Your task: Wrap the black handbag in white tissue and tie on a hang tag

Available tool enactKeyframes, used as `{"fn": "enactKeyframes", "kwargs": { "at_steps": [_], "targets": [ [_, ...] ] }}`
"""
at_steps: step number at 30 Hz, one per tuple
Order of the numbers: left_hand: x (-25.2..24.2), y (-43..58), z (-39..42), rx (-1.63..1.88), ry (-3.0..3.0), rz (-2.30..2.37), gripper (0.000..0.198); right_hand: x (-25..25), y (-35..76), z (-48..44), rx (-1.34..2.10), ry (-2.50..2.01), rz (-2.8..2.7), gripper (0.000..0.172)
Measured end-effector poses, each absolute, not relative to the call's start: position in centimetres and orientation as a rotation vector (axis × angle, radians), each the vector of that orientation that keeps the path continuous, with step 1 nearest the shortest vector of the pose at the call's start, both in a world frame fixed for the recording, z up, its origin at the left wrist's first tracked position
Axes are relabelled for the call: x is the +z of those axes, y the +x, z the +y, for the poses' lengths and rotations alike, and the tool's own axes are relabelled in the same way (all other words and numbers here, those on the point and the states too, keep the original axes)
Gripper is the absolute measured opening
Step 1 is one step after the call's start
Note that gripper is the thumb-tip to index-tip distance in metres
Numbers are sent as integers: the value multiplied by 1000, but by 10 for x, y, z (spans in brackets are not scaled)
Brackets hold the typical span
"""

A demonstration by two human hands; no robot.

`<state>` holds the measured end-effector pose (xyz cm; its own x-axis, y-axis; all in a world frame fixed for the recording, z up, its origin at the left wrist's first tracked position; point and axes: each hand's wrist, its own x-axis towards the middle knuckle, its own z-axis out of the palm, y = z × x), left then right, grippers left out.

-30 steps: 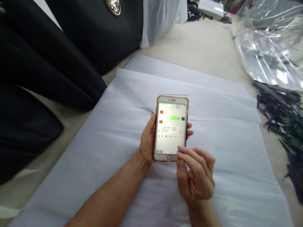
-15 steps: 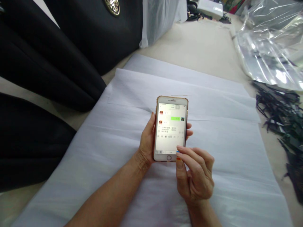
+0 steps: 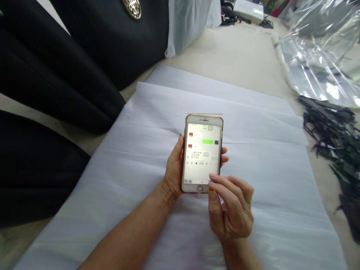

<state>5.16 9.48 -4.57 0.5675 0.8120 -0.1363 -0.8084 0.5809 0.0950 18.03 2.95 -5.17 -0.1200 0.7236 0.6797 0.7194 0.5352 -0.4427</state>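
Note:
A smartphone [image 3: 201,153] with a white front and a gold-edged case sits upright in my left hand [image 3: 174,168]. That hand wraps it from behind, thumb along the left edge, with fingertips showing past the right edge. The lit screen shows a chat with a green message bubble and lines of small text. My right hand [image 3: 232,206] is at the phone's lower right corner, fingers bent and thumb close beneath them. I see nothing held in it; whether a fingertip touches the screen cannot be made out.
White sheets [image 3: 270,172] lie under my hands. Black fabric pieces [image 3: 42,75] spread on the left, one with a gold ornament [image 3: 132,9]. Clear plastic film [image 3: 323,63] and a pile of black scraps [image 3: 334,146] lie on the right. A white box [image 3: 249,10] is at the back.
Almost nothing differs. The whole view has shifted very slightly, and both hands and the phone keep the same pose with the same chat on the screen.

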Motion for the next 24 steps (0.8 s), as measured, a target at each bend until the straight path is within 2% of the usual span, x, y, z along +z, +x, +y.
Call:
{"fn": "enactKeyframes", "kwargs": {
  "at_steps": [24],
  "targets": [
    [-44, 51, 94, 943, 2, 190, 75, -52, 181, 29, 5, -1187, -1846, 13]
  ]
}}
